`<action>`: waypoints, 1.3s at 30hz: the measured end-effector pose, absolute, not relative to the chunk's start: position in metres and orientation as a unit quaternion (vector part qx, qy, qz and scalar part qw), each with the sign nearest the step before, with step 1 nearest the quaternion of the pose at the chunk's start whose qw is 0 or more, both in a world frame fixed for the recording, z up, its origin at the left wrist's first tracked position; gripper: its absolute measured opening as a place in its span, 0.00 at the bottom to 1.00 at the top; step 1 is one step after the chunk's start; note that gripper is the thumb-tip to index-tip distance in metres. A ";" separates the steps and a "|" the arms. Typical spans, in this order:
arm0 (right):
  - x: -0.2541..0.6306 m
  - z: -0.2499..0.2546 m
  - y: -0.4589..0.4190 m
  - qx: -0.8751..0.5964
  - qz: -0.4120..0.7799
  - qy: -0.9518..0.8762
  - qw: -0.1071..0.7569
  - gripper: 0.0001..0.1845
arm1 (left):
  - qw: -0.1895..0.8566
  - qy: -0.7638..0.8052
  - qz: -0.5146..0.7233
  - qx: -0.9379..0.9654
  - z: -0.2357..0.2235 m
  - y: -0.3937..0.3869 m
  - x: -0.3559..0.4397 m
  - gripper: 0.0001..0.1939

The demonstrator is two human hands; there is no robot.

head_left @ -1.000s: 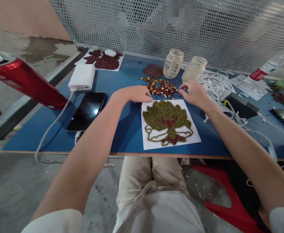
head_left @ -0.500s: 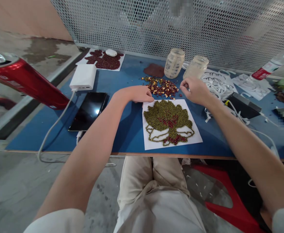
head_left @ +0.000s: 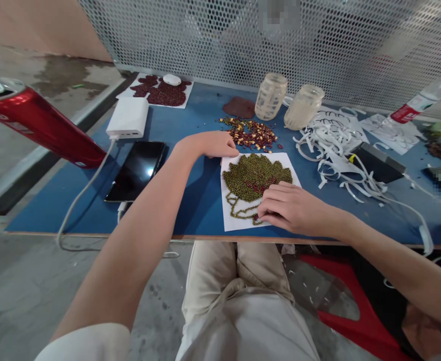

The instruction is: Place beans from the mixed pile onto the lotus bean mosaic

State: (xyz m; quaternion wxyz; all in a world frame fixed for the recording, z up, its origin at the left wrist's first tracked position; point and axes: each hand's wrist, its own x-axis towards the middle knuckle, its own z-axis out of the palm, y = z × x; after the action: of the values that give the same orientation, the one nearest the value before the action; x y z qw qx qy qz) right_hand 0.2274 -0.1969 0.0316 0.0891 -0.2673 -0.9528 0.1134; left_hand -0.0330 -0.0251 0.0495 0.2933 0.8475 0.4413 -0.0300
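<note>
A white sheet (head_left: 228,220) carries a leaf-shaped picture made of green beans (head_left: 250,173) with red beans at its middle. My right hand (head_left: 290,208) lies over the sheet's lower right part, its fingertips pinched together on the bean picture; what they hold is too small to make out. My left hand (head_left: 214,144) rests curled on the blue table (head_left: 190,200) at the sheet's upper left corner, fingers closed. Just behind the sheet lies a loose pile of mixed red and yellow beans (head_left: 252,134).
Two glass jars (head_left: 270,96) (head_left: 303,106) stand behind the pile. White paper strips (head_left: 333,145) and cables spread to the right. A dark phone (head_left: 137,169), a white power bank (head_left: 128,118) and a red can (head_left: 35,128) lie left. A second bean picture (head_left: 162,93) sits at the back left.
My right hand has come back from the loose bean pile and down onto the lower right of the bean picture. My left hand has stayed put.
</note>
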 end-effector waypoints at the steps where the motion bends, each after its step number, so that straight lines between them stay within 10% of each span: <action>1: 0.227 0.030 -0.196 -0.264 0.109 -0.954 0.086 0.13 | 0.292 0.443 -0.032 0.847 0.050 -0.025 -0.033 0.16; 21: 0.206 0.050 -0.187 -0.391 0.242 -0.887 0.038 0.10 | 0.287 0.425 -0.027 0.858 0.043 -0.018 -0.035 0.15; 26: 0.213 0.070 -0.174 -0.427 0.319 -0.831 0.159 0.10 | 0.288 0.434 -0.023 0.853 0.042 -0.017 -0.035 0.16; 31: 0.252 0.084 -0.112 -0.518 0.140 -0.782 0.318 0.08 | 0.298 0.428 -0.021 0.853 0.042 -0.018 -0.036 0.14; 39: 0.293 0.041 -0.039 -0.576 0.021 -0.797 0.179 0.05 | 0.296 0.434 -0.028 0.851 0.045 -0.018 -0.036 0.14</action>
State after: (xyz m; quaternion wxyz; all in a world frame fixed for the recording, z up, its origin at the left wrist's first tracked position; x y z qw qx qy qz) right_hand 0.2932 -0.0391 0.0411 0.1790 -0.5764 -0.7970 0.0213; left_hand -0.0360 -0.0183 0.0446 0.2958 0.8508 0.4335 -0.0282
